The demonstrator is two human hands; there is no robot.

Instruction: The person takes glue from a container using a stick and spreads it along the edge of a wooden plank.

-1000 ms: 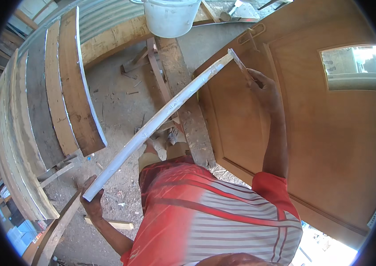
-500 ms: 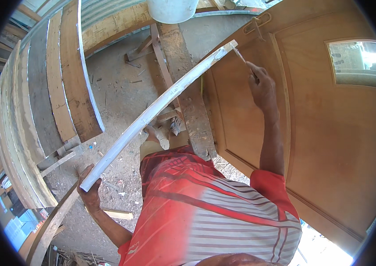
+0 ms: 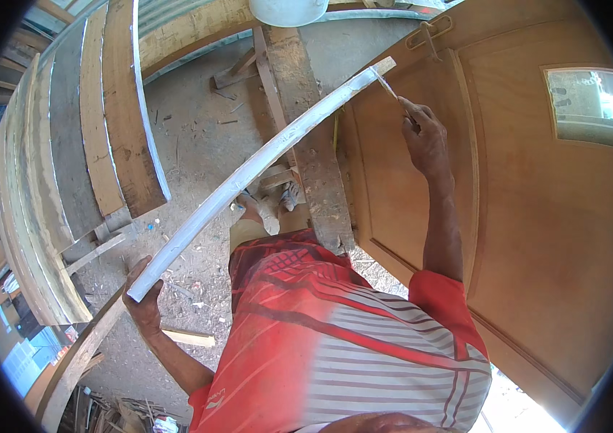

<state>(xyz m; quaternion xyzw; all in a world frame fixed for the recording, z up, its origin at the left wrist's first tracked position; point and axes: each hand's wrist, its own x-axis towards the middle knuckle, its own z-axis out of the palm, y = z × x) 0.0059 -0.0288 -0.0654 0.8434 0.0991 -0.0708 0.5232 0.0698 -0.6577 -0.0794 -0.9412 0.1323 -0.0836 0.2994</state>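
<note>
Strip of wood (image 3: 243, 175), long and narrow, white-coated on its upward face, runs diagonally from lower left by the person's body to upper right, farther out. Left hand (image 3: 145, 310) is at the near end: fingers curled up one side, palm and thumb side on the other, closed round the wood. Right hand (image 3: 426, 138) sits off the far end, to the right of the strip and apart from it, fingers bent tight on a thin flat tool (image 3: 388, 86); exact type too small to tell. Tool points up and left from the fingers, tip meeting the strip just short of its far end, roughly crosswise to the long axis.

Key relation: short bare-wood end (image 3: 388, 64) lies just past the tool tip, along the same axis, up and slightly left of the right hand. Right hand much nearer to it; left hand at the opposite end. White coat covers the length between left hand and tool tip.

Strip passes above a rough plank (image 3: 319, 166); cannot tell whether they touch. Brown panelled door (image 3: 523, 216) is right, beyond the right forearm. Several boards (image 3: 75, 155), some white-edged, are at left, well apart from both hands. Pale bucket (image 3: 288, 10) at top, cut by frame.
</note>
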